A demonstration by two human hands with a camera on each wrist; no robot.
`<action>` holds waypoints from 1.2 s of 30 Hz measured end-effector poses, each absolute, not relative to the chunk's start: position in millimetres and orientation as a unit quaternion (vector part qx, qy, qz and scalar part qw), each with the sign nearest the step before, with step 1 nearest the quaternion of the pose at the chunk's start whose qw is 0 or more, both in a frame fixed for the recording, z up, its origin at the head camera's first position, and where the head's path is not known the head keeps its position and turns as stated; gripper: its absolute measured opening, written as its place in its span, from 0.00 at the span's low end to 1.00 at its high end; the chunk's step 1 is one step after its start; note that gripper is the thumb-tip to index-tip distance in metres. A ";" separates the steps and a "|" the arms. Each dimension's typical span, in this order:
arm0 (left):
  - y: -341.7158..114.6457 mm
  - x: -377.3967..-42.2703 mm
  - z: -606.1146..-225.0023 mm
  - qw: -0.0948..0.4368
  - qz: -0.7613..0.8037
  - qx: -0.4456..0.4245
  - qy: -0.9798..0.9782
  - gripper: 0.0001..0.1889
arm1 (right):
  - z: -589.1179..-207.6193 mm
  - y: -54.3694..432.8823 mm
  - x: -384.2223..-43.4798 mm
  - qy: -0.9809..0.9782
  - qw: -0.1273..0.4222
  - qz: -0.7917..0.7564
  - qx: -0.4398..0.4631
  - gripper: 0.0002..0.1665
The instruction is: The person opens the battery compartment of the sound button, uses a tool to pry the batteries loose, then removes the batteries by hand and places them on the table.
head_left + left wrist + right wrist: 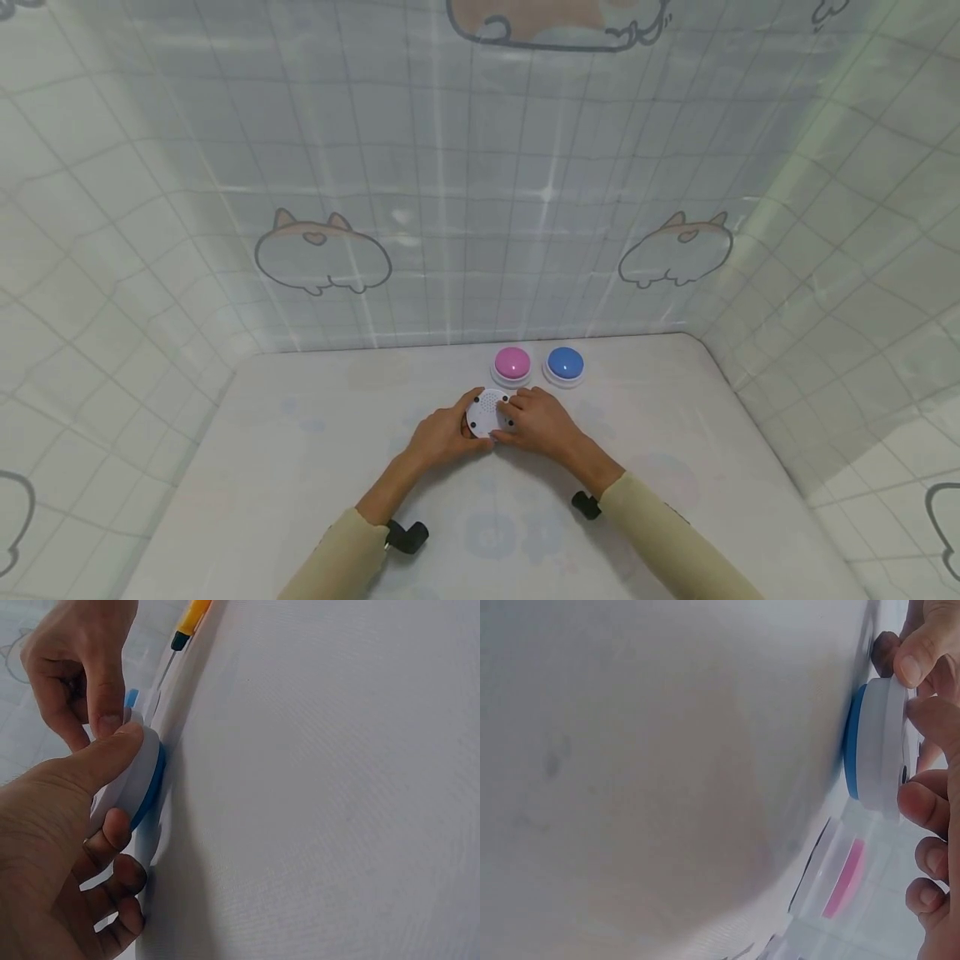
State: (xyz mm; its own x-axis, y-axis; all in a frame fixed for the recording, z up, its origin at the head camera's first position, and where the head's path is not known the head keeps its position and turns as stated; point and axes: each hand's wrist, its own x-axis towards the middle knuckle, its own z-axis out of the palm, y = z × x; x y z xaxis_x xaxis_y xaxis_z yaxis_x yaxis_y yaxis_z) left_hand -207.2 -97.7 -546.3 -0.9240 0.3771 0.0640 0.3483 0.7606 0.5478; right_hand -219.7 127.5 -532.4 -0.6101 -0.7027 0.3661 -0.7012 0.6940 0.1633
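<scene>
A round white buzzer button (pixel 483 408) is held upside down above the table, its blue dome facing the tabletop. Small speaker holes and black dots near the rim show on its upturned underside. My left hand (pixel 446 433) grips it around the left side, with the thumb on the near rim. My right hand (pixel 542 423) has curled fingers and thumb on its right side and underside. In the left wrist view both hands meet at the buzzer button (pixel 139 784); the right wrist view shows its white side (pixel 877 742) and fingertips at the base.
A pink buzzer button (pixel 513 363) and a blue buzzer button (pixel 566 363) stand at the back of the white table (pixel 315 483). A yellow-handled screwdriver (pixel 193 621) appears in the left wrist view. Grid-patterned walls (pixel 480 167) enclose the back and sides.
</scene>
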 end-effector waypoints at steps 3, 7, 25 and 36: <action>-97.7 -206.7 -546.2 0.024 0.287 0.194 0.938 0.48 | -531.9 126.8 -220.0 -0.896 0.204 -0.003 0.394 0.28; -98.1 -207.1 -547.5 0.022 0.283 0.193 0.939 0.48 | -530.2 125.8 -220.4 -0.892 0.208 -0.007 0.402 0.27; -100.3 -209.8 -550.6 0.027 0.277 0.203 0.939 0.48 | -532.0 126.4 -226.4 -0.877 0.208 -0.004 0.434 0.23; -97.2 -209.7 -553.2 0.019 0.283 0.201 0.938 0.48 | -529.4 131.6 -231.9 -0.868 0.181 -0.015 0.462 0.25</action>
